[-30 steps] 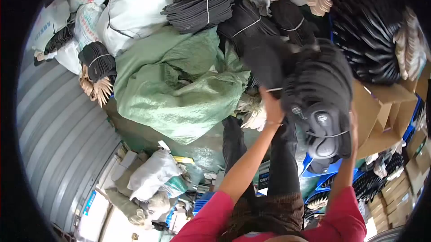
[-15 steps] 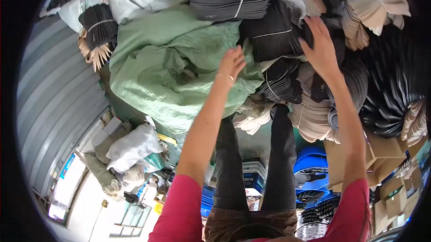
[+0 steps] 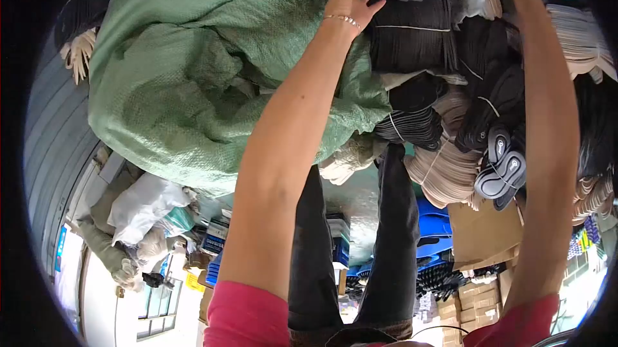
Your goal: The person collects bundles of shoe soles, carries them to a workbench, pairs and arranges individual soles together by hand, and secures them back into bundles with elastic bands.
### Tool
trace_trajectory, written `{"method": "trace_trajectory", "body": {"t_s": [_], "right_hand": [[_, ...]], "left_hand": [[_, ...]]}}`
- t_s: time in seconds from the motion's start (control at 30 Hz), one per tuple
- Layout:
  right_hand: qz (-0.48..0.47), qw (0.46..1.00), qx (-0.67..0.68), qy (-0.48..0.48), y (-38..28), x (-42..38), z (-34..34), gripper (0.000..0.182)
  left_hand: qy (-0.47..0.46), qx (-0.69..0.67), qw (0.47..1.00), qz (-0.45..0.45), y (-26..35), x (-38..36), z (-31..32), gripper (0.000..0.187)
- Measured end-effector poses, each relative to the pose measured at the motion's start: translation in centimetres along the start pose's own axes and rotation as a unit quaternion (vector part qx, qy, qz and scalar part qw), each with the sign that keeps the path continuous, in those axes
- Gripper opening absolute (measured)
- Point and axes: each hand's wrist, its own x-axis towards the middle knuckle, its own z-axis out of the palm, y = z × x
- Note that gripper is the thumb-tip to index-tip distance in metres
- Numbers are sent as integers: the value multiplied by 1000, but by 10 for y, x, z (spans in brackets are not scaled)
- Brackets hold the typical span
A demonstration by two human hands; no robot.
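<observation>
A cluttered storeroom with a ribbed metal wall [image 3: 48, 160] and bright window light.
The grey corrugated wall curves down the left side. Below it, a white wall [image 3: 103, 311] meets a multi-paned window [image 3: 158, 308], its panes pale with glare. The floor [image 3: 360, 202] is dull green with shiny patches. Cardboard cartons [image 3: 476, 302] stand stacked at lower right, near another bright window [image 3: 577, 276].

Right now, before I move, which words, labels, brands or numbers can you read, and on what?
None reads with certainty.
Grey banded shoe insoles: white logos, too small.
Dark blue printed box: pale lettering, too small.
Blue sign, far left: blurred.
</observation>
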Motion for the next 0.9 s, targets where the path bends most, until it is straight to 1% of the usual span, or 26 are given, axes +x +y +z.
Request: {"method": "trace_trajectory", "body": {"t_s": [0.03, 0.07, 0.1, 0.13, 0.17, 0.2, 0.23, 0.27, 0.3, 0.33, 0.4, 0.43, 0.47, 0.53, 0.57, 0.6, 0.63, 0.67, 0.7, 0.73, 0.77, 0.83, 0.87, 0.9], "right_hand": [[-21, 996, 77, 33, -6, -17, -4, 67], [-45, 994, 80, 64, -2, -30, -5, 72], [-69, 989, 82, 98, 15, -49, -3, 78], [-82, 966, 214, 119, 61, -72, 13, 74], [-67, 954, 264, 127, 39, -101, 8, 80], [-52, 951, 243, 182, 22, -128, 6, 66], [-51, 928, 330, 166, 10, -155, 4, 80], [-14, 874, 426, 233, 9, -173, 16, 72], [-19, 910, 344, 231, -3, -197, 7, 73], [-6, 908, 345, 238, -13, -215, 7, 73], [35, 899, 359, 249, -38, -245, 4, 71], [63, 891, 373, 252, -52, -258, 1, 70], [66, 889, 375, 254, -59, -271, 2, 70], [112, 871, 401, 260, -68, -291, 9, 63], [113, 869, 403, 263, -74, -298, 12, 63], [117, 844, 457, 253, -78, -305, 13, 61], [112, 851, 448, 251, -77, -312, 17, 60], [106, 857, 440, 248, -76, -318, 21, 59], [101, 863, 431, 245, -75, -325, 24, 60], [125, 876, 410, 223, -73, -330, 27, 60], [130, 886, 390, 216, -73, -334, 29, 61], [139, 905, 348, 202, -73, -342, 31, 63], [67, 905, 348, 237, -75, -343, 31, 64], [31, 902, 348, 255, -77, -344, 33, 64]], "left_hand": [[-9, 14, 1000, -3, 0, -4, -4, 47], [8, 42, 999, -19, -2, -8, -10, 47], [0, 42, 999, -18, -4, -17, -12, 47], [-6, 96, 995, 23, -6, -35, -12, 48], [-12, 150, 987, 62, -7, -57, -5, 48], [34, 152, 985, 68, -6, -87, 14, 51], [81, 153, 982, 72, -6, -116, 33, 53], [34, 278, 952, 126, -13, -131, 25, 52], [-13, 397, 901, 177, -23, -146, 10, 51], [-19, 396, 902, 170, -29, -166, 10, 51], [14, 448, 867, 215, -35, -206, 10, 47], [13, 450, 867, 212, -34, -220, 6, 47], [-20, 625, 728, 282, -28, -234, 9, 45], [-14, 599, 762, 246, -29, -258, 16, 41], [-9, 584, 779, 228, -28, -271, 25, 39], [-13, 663, 705, 250, -27, -276, 25, 36], [-16, 733, 624, 269, -27, -281, 26, 33], [-19, 735, 623, 267, -28, -287, 29, 33], [-4, 704, 657, 270, -28, -292, 34, 31], [11, 671, 690, 273, -28, -295, 37, 30], [9, 672, 688, 273, -28, -298, 38, 30], [16, 653, 715, 250, -30, -302, 39, 31], [14, 654, 714, 249, -30, -304, 39, 31], [17, 656, 714, 243, -31, -305, 38, 32]]}}
